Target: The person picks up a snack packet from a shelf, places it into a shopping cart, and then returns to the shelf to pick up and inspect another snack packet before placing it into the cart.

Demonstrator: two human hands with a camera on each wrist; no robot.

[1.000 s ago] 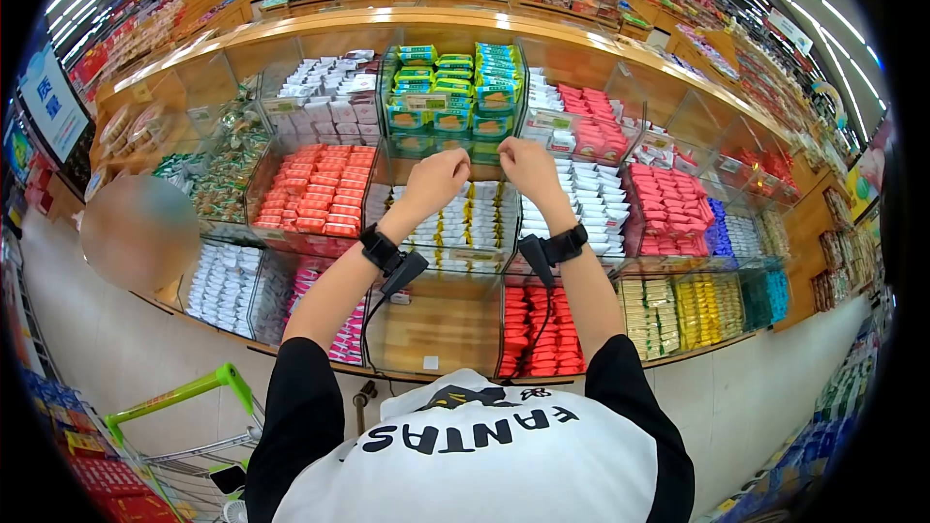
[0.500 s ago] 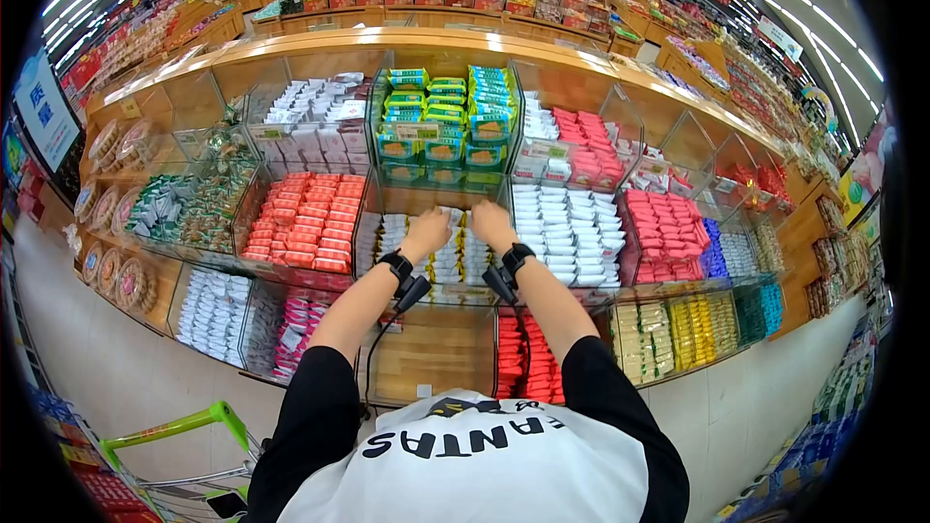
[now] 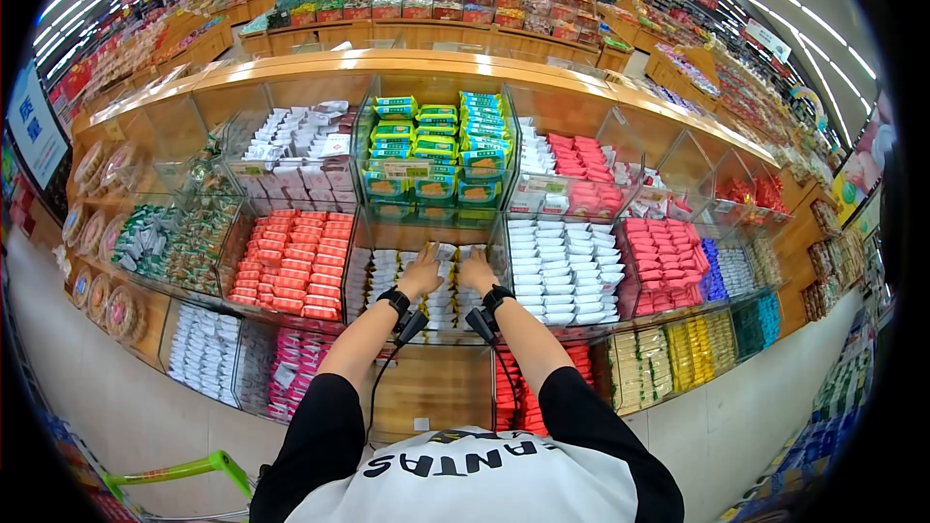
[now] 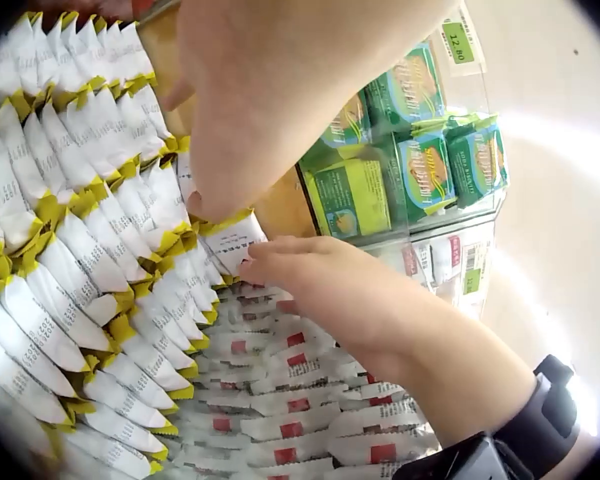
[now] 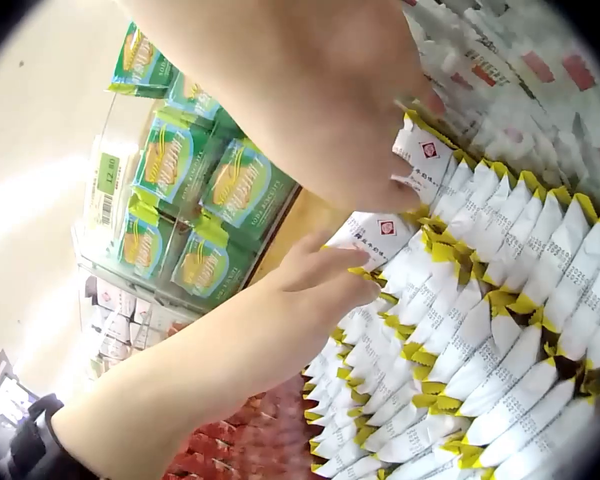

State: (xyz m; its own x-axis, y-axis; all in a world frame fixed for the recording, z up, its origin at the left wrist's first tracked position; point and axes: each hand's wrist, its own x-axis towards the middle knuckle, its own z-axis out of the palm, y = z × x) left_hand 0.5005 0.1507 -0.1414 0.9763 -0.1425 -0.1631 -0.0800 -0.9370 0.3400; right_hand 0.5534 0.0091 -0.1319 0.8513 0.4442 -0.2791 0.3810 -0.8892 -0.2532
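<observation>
In the head view, my left hand (image 3: pixel 420 276) reaches over the back of a bin of white packets with yellow ends (image 3: pixel 441 305). My right hand (image 3: pixel 477 271) is beside it, at the bin's right side. Fairly straight fingers (image 4: pixel 280 250) of the right hand touch a white packet (image 4: pixel 232 240) in the back row, as the left wrist view shows. From the right wrist, the left hand (image 5: pixel 305 285) is seen with fingers spread, its fingertips at another back-row packet (image 5: pixel 375 240). Neither hand has a packet lifted from the rows.
Clear dividers surround the bin. Orange-red packets (image 3: pixel 293 261) lie to the left and white packets (image 3: pixel 562 271) to the right. Green biscuit packs (image 3: pixel 436 150) stand behind. A bare wooden compartment (image 3: pixel 433 383) is in front. A green-handled cart (image 3: pixel 179 470) stands at lower left.
Both hands have come down and nearer, from raised with curled fingers in front of the green packs to the white-and-yellow packets, and their fingers have straightened. The head view has shifted slightly.
</observation>
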